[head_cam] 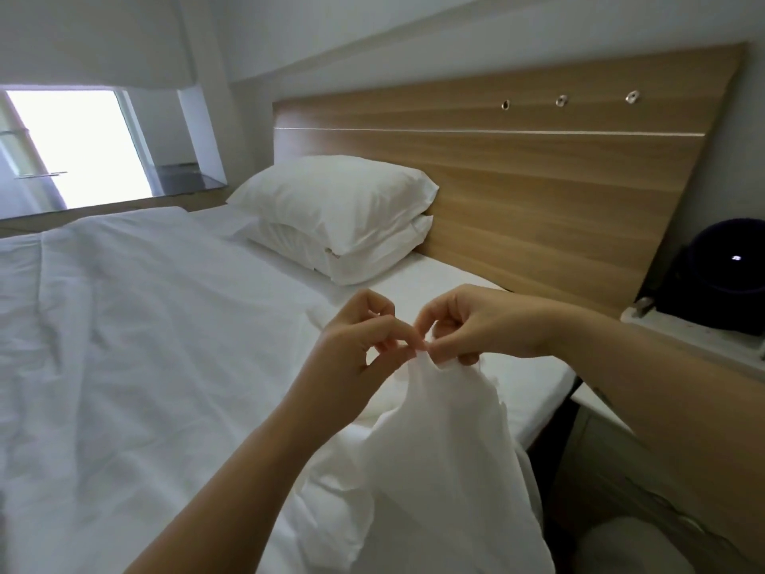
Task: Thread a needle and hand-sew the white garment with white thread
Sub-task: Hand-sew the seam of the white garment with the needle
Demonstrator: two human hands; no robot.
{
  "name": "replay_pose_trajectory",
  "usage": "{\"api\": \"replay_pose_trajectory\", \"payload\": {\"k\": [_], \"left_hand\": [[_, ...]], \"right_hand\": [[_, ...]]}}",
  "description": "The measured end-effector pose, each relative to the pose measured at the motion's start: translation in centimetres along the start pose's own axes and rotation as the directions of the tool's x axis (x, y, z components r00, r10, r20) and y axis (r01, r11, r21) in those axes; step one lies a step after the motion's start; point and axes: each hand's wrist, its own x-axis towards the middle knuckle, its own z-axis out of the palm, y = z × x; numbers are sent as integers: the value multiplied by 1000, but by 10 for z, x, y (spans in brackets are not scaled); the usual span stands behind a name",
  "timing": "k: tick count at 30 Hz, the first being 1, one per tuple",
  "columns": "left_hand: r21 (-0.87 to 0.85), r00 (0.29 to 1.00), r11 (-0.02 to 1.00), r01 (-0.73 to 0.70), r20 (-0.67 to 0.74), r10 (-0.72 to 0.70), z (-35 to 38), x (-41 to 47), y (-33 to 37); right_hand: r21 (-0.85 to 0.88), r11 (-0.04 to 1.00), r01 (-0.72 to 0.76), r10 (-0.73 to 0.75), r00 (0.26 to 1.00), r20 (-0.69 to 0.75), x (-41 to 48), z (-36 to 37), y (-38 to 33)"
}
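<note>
The white garment (447,441) hangs in front of me over the edge of the bed, its top edge lifted up between both hands. My left hand (364,329) pinches that top edge with thumb and fingertips. My right hand (476,325) pinches the same edge right beside it, so the fingertips of both hands nearly touch. Needle and white thread are too fine to make out; I cannot tell whether either hand also holds them.
A bed with a rumpled white duvet (124,345) fills the left. Two stacked white pillows (343,217) lean on a wooden headboard (538,180). A dark round object (720,275) stands on a white bedside table (695,341) at right. A window (74,147) is at far left.
</note>
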Motion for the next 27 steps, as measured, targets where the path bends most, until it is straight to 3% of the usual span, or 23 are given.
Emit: {"api": "replay_pose_trajectory", "payload": {"k": [3, 7, 10, 12, 16, 19, 21, 24, 27], "left_hand": [[10, 997, 999, 45, -56, -44, -2, -2, 4], [-98, 899, 928, 361, -227, -374, 7, -8, 22], [-70, 811, 811, 581, -31, -584, 23, -10, 30], [-25, 775, 777, 629, 85, -626, 35, -9, 30], [-69, 808, 806, 587, -12, -590, 51, 7, 10], [-107, 844, 855, 508, -140, -518, 51, 30, -3], [-211, 821, 842, 497, -200, -535, 40, 51, -4], [-279, 768, 824, 493, -306, -563, 6, 90, -4], [-213, 811, 913, 348, -420, -408, -31, 134, 5]], "right_hand": [[-80, 996, 24, -29, 998, -60, 2, 2, -1], [-63, 994, 86, -99, 961, -258, 6, 3, 0], [0, 990, 140, -129, 917, -378, 12, 6, -1], [62, 981, 183, -137, 886, -443, 15, 8, -3], [266, 927, 263, -77, 829, -554, 18, 4, -14], [437, 823, 362, -20, 788, -616, 19, -6, -30], [509, 741, 438, 12, 749, -662, 20, -15, -42], [516, 659, 546, 43, 658, -752, 22, -30, -55], [453, 638, 622, 26, 570, -821, 26, -40, -65]]}}
